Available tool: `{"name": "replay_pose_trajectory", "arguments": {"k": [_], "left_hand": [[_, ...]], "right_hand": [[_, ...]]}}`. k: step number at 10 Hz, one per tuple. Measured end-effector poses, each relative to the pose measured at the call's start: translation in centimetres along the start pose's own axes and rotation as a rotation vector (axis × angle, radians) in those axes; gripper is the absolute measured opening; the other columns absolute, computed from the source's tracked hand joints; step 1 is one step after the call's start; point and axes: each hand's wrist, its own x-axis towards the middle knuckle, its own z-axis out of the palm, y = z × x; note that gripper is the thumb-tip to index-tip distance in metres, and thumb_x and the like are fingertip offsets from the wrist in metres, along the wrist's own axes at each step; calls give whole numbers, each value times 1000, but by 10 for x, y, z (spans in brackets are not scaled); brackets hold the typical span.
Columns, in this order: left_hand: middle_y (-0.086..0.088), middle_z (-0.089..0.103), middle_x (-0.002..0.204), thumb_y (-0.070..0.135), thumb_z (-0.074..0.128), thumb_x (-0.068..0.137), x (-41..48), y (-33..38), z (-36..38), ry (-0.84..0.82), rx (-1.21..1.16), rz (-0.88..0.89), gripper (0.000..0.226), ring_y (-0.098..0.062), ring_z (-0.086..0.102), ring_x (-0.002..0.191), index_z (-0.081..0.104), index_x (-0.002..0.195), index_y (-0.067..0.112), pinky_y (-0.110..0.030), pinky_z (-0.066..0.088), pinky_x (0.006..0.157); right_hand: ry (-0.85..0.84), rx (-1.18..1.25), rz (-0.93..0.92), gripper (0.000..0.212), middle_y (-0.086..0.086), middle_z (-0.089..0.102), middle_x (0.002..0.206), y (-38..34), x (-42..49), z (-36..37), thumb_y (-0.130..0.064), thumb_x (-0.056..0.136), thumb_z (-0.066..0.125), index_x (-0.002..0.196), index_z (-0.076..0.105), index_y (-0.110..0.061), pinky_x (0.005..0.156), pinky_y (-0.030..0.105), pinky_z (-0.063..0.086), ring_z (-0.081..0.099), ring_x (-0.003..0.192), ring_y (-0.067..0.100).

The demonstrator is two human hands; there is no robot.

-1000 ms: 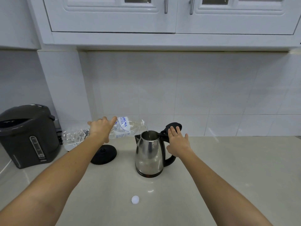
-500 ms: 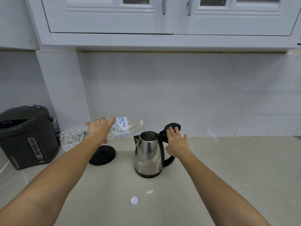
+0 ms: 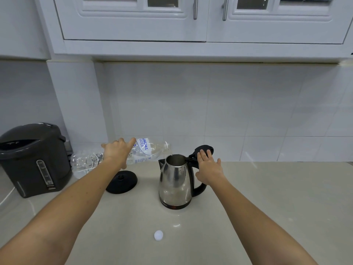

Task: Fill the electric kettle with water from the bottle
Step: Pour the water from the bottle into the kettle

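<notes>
On the counter (image 3: 267, 197), kettle (image 3: 174, 180) sits off its base (image 3: 122, 181), probably to keep water away from the contacts. Lid (image 3: 204, 150) is flipped back; right hand (image 3: 209, 170) lies open and flat on lid and handle top, gripping nothing, likely to pin the lid open and steady the body. Left hand (image 3: 118, 152) is wrapped around the bottle (image 3: 145, 151), held near-horizontal, neck just over the kettle mouth so a thin stream drops inside. Cap (image 3: 158, 235) lies well apart, nearer the front edge. Fill level: can't tell.
</notes>
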Motion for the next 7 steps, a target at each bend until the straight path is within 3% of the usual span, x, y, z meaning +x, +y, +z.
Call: {"name": "replay_pose_trajectory", "arguments": {"k": [5,7], "left_hand": [[-5,52,108,20,79,71,-2,3,4,-7,-15,6,78,-25,61,93,29,131,23,-49,52,89],[-3,44,97,22,79,68,-3,3,10,-15,-77,-4,81,-24,55,83,28,132,24,-44,52,82]], "right_hand": [[-24,-2,-3,74,1,-8,163,0,-1,-4,-23,96,44,153,-1,-11,118,55,11,-10,150,24],[-22,-18,-16,74,2,-10,162,0,-2,-4,-24,97,42,153,-3,-10,119,54,8,-11,149,24]]}}
